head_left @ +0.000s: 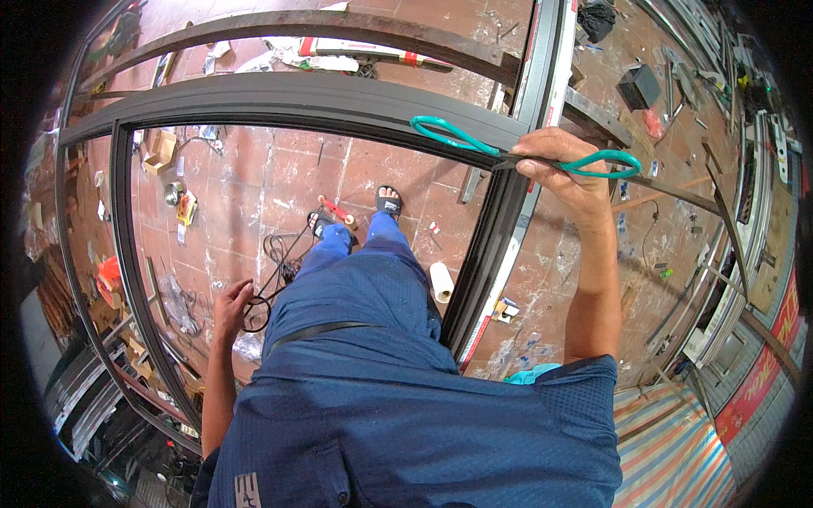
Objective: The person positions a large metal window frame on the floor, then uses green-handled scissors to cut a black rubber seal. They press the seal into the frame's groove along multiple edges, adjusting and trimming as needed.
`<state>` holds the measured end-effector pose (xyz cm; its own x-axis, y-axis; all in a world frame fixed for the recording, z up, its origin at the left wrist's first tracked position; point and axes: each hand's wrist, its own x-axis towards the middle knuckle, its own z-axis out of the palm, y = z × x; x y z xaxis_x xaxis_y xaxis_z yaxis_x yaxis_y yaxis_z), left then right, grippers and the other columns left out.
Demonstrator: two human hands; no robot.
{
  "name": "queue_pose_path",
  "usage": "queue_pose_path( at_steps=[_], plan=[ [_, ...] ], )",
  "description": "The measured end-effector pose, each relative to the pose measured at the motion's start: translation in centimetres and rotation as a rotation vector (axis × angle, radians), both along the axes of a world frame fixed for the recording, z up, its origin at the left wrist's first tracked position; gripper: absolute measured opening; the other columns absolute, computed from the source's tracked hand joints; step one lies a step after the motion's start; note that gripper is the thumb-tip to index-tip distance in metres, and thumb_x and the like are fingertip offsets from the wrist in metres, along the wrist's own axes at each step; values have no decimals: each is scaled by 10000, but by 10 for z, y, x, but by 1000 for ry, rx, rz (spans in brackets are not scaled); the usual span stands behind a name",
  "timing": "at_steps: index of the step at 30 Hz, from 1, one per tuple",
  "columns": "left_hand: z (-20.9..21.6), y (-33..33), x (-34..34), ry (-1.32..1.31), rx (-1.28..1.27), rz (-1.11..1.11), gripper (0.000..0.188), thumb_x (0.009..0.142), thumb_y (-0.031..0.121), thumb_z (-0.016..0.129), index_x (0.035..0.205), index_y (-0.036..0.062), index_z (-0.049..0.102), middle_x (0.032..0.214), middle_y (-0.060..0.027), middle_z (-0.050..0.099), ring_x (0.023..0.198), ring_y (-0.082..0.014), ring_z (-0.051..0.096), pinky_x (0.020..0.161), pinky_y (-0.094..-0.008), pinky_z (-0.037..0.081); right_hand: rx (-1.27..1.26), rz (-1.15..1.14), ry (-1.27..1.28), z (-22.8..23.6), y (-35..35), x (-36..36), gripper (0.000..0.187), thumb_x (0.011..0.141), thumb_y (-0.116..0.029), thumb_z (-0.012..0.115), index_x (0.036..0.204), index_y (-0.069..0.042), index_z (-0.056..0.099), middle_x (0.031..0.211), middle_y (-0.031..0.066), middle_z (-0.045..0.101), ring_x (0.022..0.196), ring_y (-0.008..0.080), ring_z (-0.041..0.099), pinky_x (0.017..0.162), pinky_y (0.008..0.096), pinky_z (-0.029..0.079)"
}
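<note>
Over grooved metal framing, the right hand grips a teal-looped tool (left hand, grip unclear).

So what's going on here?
A person's right hand grips green-handled scissors around the middle, at a corner of a dark frame, the handles spread wide apart. The left hand hangs low beside a loosely looped dark cord; whether it grips the cord isn't clear. Scraps and boxes litter the tiled floor.

Large lettering runs along a red banner; pale print marks the blue shirt.
</note>
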<state>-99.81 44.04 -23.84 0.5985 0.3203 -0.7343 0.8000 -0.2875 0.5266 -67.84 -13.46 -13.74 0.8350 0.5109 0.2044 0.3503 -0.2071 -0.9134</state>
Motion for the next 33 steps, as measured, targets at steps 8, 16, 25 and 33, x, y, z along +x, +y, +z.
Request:
queue_pose_path(
  at_steps=[8,16,25,33],
  plan=[
    [-6,-3,-4,-24,-71,59,373,1015,217,665,1271,-53,679,1043,-78,731,895,-146,691,815,-277,535,-18,15,0,4,9,1,210,837,-26,806,1039,-2,757,942,107,727,872,218,677,724,325,524],
    [19,-38,47,-94,-67,-178,398,978,223,674,1290,-24,677,1074,-136,745,956,-169,709,898,-310,535,61,-15,73,13,15,0,204,827,-4,802,1024,14,751,956,120,728,892,206,685,749,306,534],
    [187,-221,236,-634,-7,-595,520,948,261,694,1390,5,599,1045,-91,743,962,-147,668,948,-313,506,409,-55,145,14,42,0,200,803,-6,817,992,10,755,1008,113,737,937,202,692,817,313,546],
    [240,-270,287,-776,27,-708,228,1041,150,601,1188,14,710,904,-56,703,827,-133,653,771,-280,534,550,-36,291,-3,51,-9,229,797,-1,818,1020,1,765,1033,122,737,982,219,697,857,332,569]
  ],
)
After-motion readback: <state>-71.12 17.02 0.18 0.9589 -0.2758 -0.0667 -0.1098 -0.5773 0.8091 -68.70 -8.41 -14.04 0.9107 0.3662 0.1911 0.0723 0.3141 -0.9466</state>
